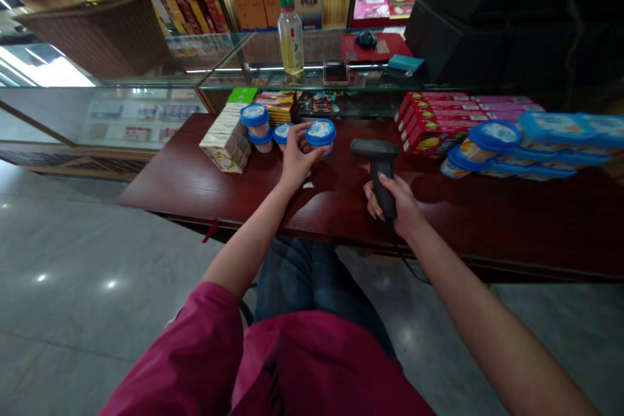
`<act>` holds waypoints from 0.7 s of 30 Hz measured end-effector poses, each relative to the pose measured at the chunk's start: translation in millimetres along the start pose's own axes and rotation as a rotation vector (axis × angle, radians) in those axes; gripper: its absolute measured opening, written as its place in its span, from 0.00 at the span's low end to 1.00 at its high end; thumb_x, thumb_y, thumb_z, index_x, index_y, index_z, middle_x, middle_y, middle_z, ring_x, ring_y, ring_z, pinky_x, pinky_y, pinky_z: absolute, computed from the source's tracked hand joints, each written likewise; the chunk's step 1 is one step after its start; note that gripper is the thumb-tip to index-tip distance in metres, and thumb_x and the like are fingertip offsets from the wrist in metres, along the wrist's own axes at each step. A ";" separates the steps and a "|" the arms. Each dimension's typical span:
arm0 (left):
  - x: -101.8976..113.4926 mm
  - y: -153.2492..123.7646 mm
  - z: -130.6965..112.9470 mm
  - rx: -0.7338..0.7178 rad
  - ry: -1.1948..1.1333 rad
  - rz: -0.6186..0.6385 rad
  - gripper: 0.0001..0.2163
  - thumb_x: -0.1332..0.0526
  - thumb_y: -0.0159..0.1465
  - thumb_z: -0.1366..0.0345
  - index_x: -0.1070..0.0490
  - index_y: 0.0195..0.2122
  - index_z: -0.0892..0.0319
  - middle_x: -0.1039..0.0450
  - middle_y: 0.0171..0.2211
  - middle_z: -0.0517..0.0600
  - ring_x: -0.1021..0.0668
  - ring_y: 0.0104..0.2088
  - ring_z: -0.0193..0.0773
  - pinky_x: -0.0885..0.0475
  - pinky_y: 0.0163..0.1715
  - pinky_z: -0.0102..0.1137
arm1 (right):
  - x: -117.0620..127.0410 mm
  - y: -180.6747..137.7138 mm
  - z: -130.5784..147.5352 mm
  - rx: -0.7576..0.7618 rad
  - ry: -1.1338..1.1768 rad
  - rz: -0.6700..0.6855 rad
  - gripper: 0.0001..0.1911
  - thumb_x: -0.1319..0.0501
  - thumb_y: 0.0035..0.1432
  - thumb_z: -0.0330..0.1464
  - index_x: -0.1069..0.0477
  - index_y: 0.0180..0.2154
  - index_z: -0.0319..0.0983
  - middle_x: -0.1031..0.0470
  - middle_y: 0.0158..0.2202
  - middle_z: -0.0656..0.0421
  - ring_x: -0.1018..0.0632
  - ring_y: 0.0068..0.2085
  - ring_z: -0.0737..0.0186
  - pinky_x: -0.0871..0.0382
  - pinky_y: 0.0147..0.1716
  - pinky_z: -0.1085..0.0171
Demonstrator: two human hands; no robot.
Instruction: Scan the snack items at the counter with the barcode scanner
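In the head view my left hand [298,156] is closed round a small tub with a blue lid [320,132], just over the dark wooden counter [336,208]. Behind its fingers another blue-lidded tub [281,134] is partly hidden. A short stack of the same tubs [255,118] stands to the left. My right hand [394,198] grips a black barcode scanner [380,172] by its handle, its head facing left towards the held tub. More tubs [492,136] are stacked at the right, beside several red boxes [439,127].
White cartons [227,143] stand left of the tubs. Behind, a glass case [263,55] carries a bottle of yellowish liquid [291,39], a mouse [366,39] on a red mat and a black machine [487,39]. The scanner's cable [409,266] hangs over the counter's front edge.
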State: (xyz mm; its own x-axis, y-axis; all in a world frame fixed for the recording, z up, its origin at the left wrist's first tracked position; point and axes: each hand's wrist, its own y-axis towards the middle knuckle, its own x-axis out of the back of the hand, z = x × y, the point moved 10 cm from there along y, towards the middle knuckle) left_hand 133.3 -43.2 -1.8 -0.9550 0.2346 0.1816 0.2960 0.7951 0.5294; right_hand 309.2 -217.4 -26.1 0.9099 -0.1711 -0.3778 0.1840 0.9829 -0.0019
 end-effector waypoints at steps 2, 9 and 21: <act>30.6 -2.8 -17.6 -0.074 0.132 -0.113 0.32 0.26 0.66 0.53 0.37 0.66 0.51 0.28 0.64 0.58 0.23 0.65 0.48 0.24 0.64 0.43 | 3.2 1.3 -0.2 -0.002 0.016 -0.026 0.27 0.26 0.55 0.50 0.26 0.49 0.42 0.25 0.24 0.66 0.37 0.13 0.71 0.38 0.12 0.67; 93.2 19.2 -51.4 -0.138 0.533 -0.247 0.25 0.28 0.67 0.57 0.28 0.64 0.52 0.26 0.65 0.59 0.27 0.69 0.55 0.35 0.72 0.49 | -0.7 0.6 -2.5 -0.028 -0.014 -0.013 0.25 0.25 0.54 0.49 0.27 0.46 0.43 0.24 0.25 0.66 0.35 0.14 0.71 0.37 0.13 0.67; 90.7 21.1 -39.4 -0.126 0.741 -0.274 0.19 0.30 0.67 0.55 0.23 0.60 0.40 0.31 0.73 0.51 0.46 0.81 0.55 0.61 0.78 0.64 | -2.9 -2.7 -0.6 -0.020 -0.033 -0.024 0.24 0.24 0.53 0.49 0.29 0.42 0.44 0.24 0.25 0.65 0.34 0.14 0.69 0.34 0.13 0.67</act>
State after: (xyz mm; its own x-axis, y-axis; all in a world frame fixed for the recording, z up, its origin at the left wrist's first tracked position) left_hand 53.7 -27.2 58.5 -0.7453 -0.4277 0.5115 0.0953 0.6909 0.7166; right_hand 305.8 -219.5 -25.5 0.9172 -0.1969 -0.3464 0.1992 0.9795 -0.0293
